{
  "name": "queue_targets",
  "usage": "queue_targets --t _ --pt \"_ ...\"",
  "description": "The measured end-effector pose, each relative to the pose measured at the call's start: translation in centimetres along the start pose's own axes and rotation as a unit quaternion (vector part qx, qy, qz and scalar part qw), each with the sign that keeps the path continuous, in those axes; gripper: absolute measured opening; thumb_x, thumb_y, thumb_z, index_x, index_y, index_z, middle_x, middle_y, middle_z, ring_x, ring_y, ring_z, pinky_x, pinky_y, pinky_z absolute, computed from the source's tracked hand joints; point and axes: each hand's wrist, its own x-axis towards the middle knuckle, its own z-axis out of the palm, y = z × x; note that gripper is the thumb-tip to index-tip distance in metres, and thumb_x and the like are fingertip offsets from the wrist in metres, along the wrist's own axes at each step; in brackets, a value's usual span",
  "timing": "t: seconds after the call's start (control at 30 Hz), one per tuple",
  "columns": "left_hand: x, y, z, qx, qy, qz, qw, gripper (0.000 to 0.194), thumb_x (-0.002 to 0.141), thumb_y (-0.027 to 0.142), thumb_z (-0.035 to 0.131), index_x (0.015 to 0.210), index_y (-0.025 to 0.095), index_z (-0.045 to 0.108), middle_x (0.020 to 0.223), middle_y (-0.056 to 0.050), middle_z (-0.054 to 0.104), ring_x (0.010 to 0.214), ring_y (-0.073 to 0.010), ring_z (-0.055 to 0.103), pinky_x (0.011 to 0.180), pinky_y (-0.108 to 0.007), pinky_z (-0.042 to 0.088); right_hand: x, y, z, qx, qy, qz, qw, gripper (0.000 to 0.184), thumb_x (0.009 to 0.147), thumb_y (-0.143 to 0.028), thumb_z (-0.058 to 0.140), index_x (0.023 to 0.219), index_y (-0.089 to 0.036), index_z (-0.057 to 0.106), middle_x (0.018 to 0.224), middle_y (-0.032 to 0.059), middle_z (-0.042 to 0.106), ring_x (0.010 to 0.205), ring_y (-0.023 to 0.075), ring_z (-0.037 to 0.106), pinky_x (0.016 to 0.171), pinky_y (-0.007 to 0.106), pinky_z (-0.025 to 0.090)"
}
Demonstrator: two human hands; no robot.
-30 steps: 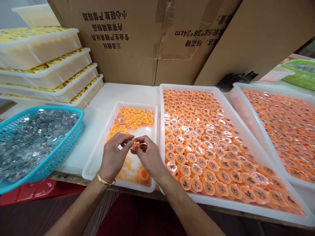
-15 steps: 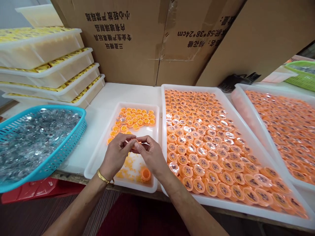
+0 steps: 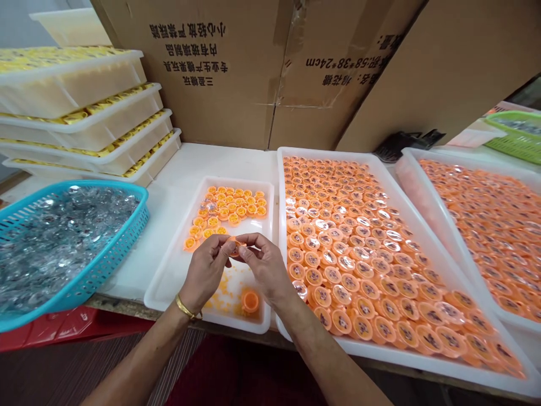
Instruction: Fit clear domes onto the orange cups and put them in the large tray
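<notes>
Between my fingertips is a small orange cup (image 3: 235, 246) with a dark print on its top, partly hidden by the thumbs. My left hand (image 3: 208, 265), with a gold bracelet at the wrist, pinches it from the left. My right hand (image 3: 262, 264) is closed on its other side. Both hands are above a small white tray (image 3: 169, 276). Several open orange cups with yellow contents (image 3: 233, 219) stand in the tray's far part. Loose yellow bits (image 3: 222, 290) lie near its front, beside a single orange cup (image 3: 250, 301).
A blue basket (image 3: 105, 248) of clear plastic pieces stands at left, below stacked white trays (image 3: 114, 121) with yellow contents. At right is a large white tray (image 3: 282, 169) of covered orange cups, with another such tray (image 3: 448, 208) beyond. Cardboard boxes (image 3: 245, 107) stand behind.
My hands have tilted and opened slightly around the cup, so its printed top now shows. My left hand has shifted a little to the right, uncovering more filled cups.
</notes>
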Motion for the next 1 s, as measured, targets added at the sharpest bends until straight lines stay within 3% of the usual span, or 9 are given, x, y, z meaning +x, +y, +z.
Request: queue_targets --t 0.1,0.2,0.33,0.47,0.67,0.73,0.83,1.0 --pt "-0.4 0.0 -0.2 0.002 -0.015 0.009 1.0 0.04 0.092 0.045 0.036 0.109 0.017 0.06 0.076 -0.002 0.059 0.056 -0.0114 0.054 0.054 -0.026 0.046 0.1 0.0 0.1 0.006 -0.001 0.013 1.0 0.027 0.075 -0.037 0.068 0.094 -0.018 0.06 0.087 0.0014 0.066 0.075 0.016 0.068 0.081 0.037 0.056" --pt "-0.5 -0.1 -0.6 0.102 0.047 0.106 0.988 0.04 0.088 0.041 0.05 0.123 0.023 0.053 0.102 -0.006 0.057 0.071 -0.013 0.057 0.059 -0.027 0.048 0.0 0.0 0.3 0.004 0.011 0.014 1.0 0.027 0.076 -0.037 0.067 0.093 -0.018 0.06 0.09 0.0024 0.067 0.078 0.0156 0.068 0.08 0.035 0.056" --pt "-0.4 -0.3 -0.7 0.219 0.057 0.223 0.948 0.032 0.084 0.032 0.059 0.115 0.023 0.058 0.098 -0.005 0.058 0.08 -0.0157 0.056 0.062 -0.028 0.049 0.1 0.2 0.4 -0.024 0.026 0.006 0.999 0.022 0.08 -0.037 0.06 0.09 -0.018 0.061 0.084 0.0019 0.066 0.076 0.0151 0.066 0.076 0.034 0.057" --pt "-0.2 0.1 -0.5 0.198 0.053 0.236 0.95 0.023 0.083 0.03 0.061 0.103 0.019 0.062 0.086 -0.003 0.06 0.069 -0.0126 0.055 0.058 -0.026 0.048 0.2 0.3 0.3 -0.016 0.036 0.006 0.999 0.018 0.081 -0.035 0.057 0.083 -0.018 0.061 0.08 0.0008 0.064 0.072 0.0148 0.064 0.071 0.034 0.058" --pt "-0.2 0.8 -1.4 0.121 0.1 0.182 0.971 0.029 0.081 0.035 0.064 0.106 0.021 0.063 0.093 -0.004 0.066 0.069 -0.0122 0.06 0.059 -0.026 0.052 0.3 0.1 0.2 0.006 0.058 0.024 0.998 0.019 0.079 -0.035 0.06 0.082 -0.016 0.061 0.076 0.0 0.064 0.069 0.0133 0.065 0.074 0.035 0.058" --pt "-0.3 0.7 -1.7 0.161 0.09 0.244 0.952 0.03 0.08 0.031 0.066 0.108 0.022 0.063 0.099 -0.004 0.068 0.08 -0.0156 0.062 0.072 -0.032 0.054 0.3 0.2 0.2 -0.006 0.062 0.021 0.998 0.02 0.079 -0.036 0.061 0.081 -0.016 0.06 0.074 -0.0004 0.064 0.069 0.0132 0.065 0.074 0.034 0.058" --pt "-0.4 0.1 -1.8 0.228 0.028 0.369 0.9 0.035 0.079 0.023 0.067 0.113 0.023 0.06 0.11 -0.006 0.068 0.106 -0.0222 0.059 0.092 -0.042 0.048 0.3 0.4 0.2 -0.028 0.061 0.009 0.998 0.018 0.079 -0.035 0.06 0.08 -0.017 0.06 0.069 -0.0015 0.062 0.064 0.0128 0.064 0.069 0.033 0.058" --pt "-1.4 -1.4 -2.4 0.306 -0.012 0.417 0.856 0.045 0.079 0.017 0.067 0.122 0.02 0.055 0.114 -0.008 0.068 0.117 -0.0255 0.053 0.094 -0.043 0.047 0.3 0.6 0.0 -0.056 0.091 -0.008 0.994 0.018 0.08 -0.034 0.059 0.079 -0.016 0.06 0.075 0.0003 0.063 0.068 0.0132 0.063 0.071 0.034 0.058"
